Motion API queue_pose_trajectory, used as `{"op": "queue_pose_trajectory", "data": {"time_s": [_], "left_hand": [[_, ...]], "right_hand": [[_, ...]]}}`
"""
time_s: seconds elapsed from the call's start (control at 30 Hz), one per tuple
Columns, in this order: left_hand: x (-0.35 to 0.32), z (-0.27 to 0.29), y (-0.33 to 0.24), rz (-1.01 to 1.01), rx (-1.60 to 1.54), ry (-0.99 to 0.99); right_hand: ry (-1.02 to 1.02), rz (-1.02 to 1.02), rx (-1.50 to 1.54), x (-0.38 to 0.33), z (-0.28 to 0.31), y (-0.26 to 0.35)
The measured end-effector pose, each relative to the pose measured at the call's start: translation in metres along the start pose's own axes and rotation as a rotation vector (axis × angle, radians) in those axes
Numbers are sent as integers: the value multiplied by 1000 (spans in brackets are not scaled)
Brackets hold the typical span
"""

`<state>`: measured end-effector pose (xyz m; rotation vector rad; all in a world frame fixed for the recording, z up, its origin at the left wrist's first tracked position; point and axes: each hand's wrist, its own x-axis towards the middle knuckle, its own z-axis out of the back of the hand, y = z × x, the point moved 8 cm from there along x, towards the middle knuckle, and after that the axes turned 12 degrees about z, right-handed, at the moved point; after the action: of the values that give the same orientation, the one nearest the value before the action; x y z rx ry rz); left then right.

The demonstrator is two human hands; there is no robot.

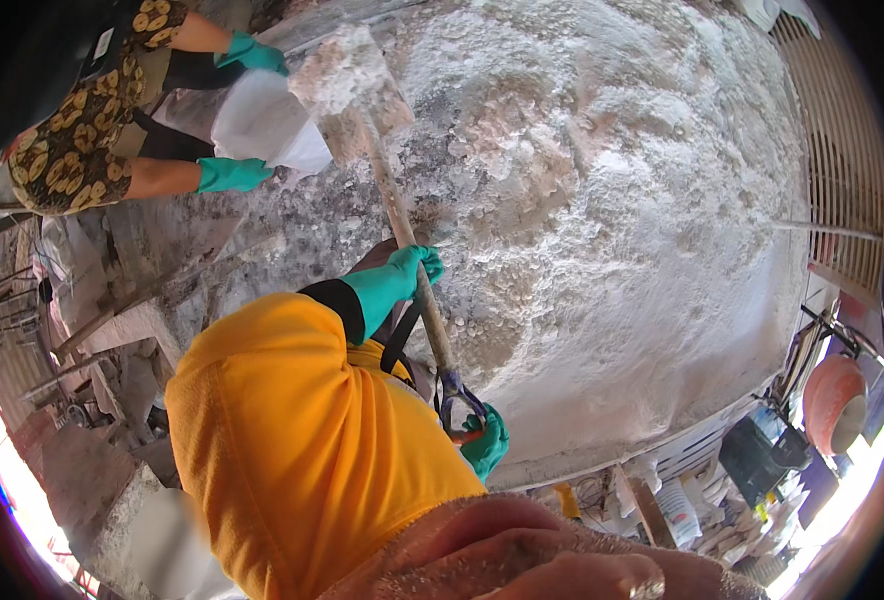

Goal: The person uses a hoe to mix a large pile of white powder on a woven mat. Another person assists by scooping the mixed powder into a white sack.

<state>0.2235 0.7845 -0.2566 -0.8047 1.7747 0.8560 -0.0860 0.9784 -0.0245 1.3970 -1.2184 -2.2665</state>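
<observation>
My left hand (pixel 414 266), in a green glove, grips the wooden shaft of a shovel (pixel 394 210) about halfway down. My right hand (pixel 487 442), also gloved green, holds the shovel's dark loop handle at its near end. The shovel blade (pixel 347 78) is raised and loaded with white grainy material. It sits right beside a white sack (pixel 262 125) that another person (pixel 82 130) in a patterned garment holds with two green-gloved hands. My yellow sleeve and shirt (pixel 292 440) fill the lower middle.
A large heap of white grainy material (pixel 612 200) covers the ground ahead and to the right. A slatted wall (pixel 847 150) stands at the right. An orange round vessel (pixel 832 400), containers and clutter lie at the lower right. Planks and rubble (pixel 102 330) are at the left.
</observation>
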Motion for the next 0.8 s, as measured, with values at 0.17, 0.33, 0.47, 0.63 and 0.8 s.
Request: {"op": "queue_pose_trajectory", "data": {"time_s": [0.17,0.33,0.47,0.63,0.8], "left_hand": [[-7,-12,-56,-74,-125,374],[-46,-26,-106,-148,-217,618],[-64,-19,-116,-151,-235,726],[-78,-41,-69,-88,-177,621],[-55,-65,37,124,24,533]], "right_hand": [[72,180,-52,8,-65,53],[442,1028,-706,-16,-115,83],[546,1149,-683,-29,-130,98],[397,1005,-592,-37,-88,101],[162,509,-570,-62,31,34]]}}
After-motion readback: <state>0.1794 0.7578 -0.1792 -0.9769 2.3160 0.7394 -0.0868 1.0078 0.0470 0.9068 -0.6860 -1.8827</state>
